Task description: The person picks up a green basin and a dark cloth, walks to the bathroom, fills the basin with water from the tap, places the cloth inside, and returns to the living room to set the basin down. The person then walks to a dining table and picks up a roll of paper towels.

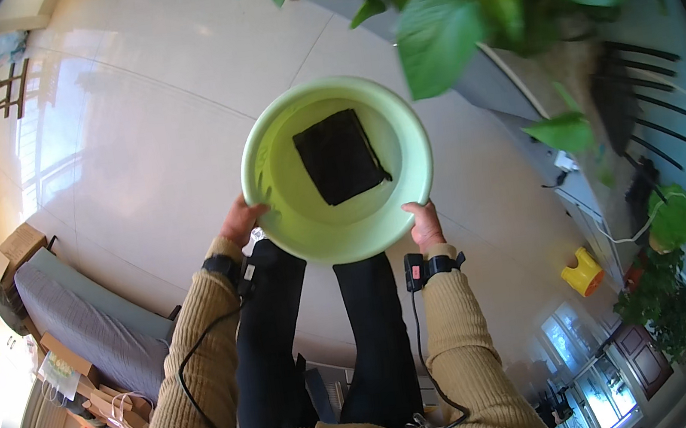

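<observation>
A round light-green plastic basin [303, 241] is held out in front of me, above the tiled floor. On its bottom lies a black cloth [340, 156], folded into a rough square and turned slightly. My left hand [242, 220] grips the rim at the lower left, and my right hand [425, 225] grips it at the lower right. On each hand the thumb shows at the rim, while the other fingers are mostly hidden beneath the basin. Neither hand touches the cloth.
Large green leaves [440, 32] hang at the upper right, beside a cabinet [515, 139]. A yellow bucket [582, 272] stands on the floor to the right. On the left are a grey-covered sofa [98, 324] and cardboard boxes [16, 248]. Cables run along both my forearms.
</observation>
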Action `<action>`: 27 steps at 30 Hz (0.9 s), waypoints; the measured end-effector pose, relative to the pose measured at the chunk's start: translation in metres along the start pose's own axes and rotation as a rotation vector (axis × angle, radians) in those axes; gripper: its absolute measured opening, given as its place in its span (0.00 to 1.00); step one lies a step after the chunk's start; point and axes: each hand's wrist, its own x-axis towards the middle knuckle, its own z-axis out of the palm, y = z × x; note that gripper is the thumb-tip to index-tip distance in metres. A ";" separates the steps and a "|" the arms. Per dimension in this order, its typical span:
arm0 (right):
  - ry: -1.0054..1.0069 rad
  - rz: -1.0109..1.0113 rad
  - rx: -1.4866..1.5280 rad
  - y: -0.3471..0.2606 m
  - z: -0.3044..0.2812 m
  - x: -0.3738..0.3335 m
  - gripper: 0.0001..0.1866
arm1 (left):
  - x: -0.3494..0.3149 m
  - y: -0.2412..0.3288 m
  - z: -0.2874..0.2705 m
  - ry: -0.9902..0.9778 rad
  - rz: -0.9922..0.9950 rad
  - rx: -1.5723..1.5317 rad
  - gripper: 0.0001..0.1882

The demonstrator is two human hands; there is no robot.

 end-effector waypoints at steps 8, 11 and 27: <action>0.047 -0.008 0.047 0.053 0.009 0.105 0.25 | 0.115 -0.018 -0.033 -0.049 0.006 0.014 0.26; 0.026 -0.002 0.013 0.056 0.006 0.135 0.25 | 0.142 -0.027 -0.037 -0.018 -0.032 0.017 0.26; 0.065 -0.168 -0.167 0.000 0.035 0.208 0.21 | 0.190 -0.065 -0.030 0.168 0.049 -0.058 0.21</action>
